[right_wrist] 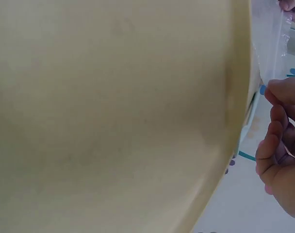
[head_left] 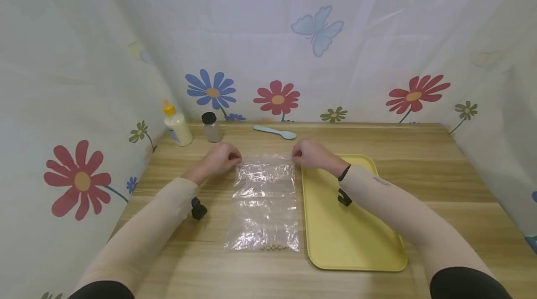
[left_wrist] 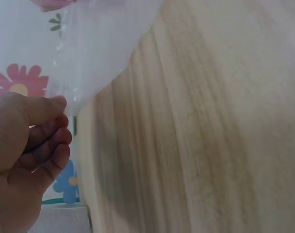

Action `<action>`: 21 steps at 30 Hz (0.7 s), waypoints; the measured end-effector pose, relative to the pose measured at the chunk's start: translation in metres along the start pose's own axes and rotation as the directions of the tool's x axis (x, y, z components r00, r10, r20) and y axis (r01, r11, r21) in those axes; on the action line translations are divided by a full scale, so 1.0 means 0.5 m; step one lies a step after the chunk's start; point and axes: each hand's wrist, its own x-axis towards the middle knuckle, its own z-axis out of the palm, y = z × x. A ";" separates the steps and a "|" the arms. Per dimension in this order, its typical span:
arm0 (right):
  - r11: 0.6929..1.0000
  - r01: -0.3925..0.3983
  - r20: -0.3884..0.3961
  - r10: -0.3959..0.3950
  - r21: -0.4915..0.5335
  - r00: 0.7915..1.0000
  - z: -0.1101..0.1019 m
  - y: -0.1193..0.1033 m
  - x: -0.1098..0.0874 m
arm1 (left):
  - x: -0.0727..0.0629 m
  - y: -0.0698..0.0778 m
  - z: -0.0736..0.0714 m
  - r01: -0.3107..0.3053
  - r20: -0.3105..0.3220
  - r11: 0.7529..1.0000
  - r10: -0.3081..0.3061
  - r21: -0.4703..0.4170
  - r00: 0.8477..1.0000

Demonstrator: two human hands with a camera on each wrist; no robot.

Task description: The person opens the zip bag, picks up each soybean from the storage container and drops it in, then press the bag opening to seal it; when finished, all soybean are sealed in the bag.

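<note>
A clear plastic bag (head_left: 263,205) lies on the wooden table in the head view, with several small pale pellets (head_left: 273,246) gathered at its near edge. At the bag's far left corner my left hand (head_left: 219,159) pinches the plastic between thumb and forefinger. The far right corner is pinched by my right hand (head_left: 313,153), whose forearm crosses above a yellow tray. In the left wrist view, the bag (left_wrist: 101,48) stretches away from the thumb and fingers of the left hand (left_wrist: 28,141). The right wrist view shows the right hand (right_wrist: 286,131) holding the bag's corner.
The yellow tray (head_left: 335,238) lies right of the bag. Along the back stand a squeeze bottle (head_left: 179,128) with a yellow cap and a small jar (head_left: 211,130) with a black lid. A pale blue spoon (head_left: 274,131) lies near the back edge, before a flowered curtain (head_left: 260,33).
</note>
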 end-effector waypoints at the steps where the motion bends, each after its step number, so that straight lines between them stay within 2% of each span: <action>1: 1.000 -0.004 0.012 0.005 -0.010 1.000 0.002 0.001 0.002 | 0.002 -0.003 0.005 0.004 0.008 1.000 -0.004 0.002 1.000; 3: 1.000 -0.012 0.026 0.013 -0.027 1.000 0.006 0.001 0.004 | 0.006 -0.006 0.014 0.015 0.018 1.000 -0.015 0.006 1.000; 10: 0.997 -0.064 0.032 0.066 -0.053 0.997 0.017 0.008 0.005 | 0.016 -0.004 0.031 -0.002 0.012 0.999 0.002 0.053 1.000; 17: 0.994 -0.111 0.031 0.111 -0.020 0.993 0.012 0.015 0.002 | 0.022 -0.002 0.020 0.002 0.016 0.992 -0.004 0.123 1.000; 21: 0.997 -0.067 -0.001 0.067 -0.025 0.998 -0.005 0.010 -0.010 | 0.031 0.009 0.006 -0.015 0.019 0.985 0.012 0.169 1.000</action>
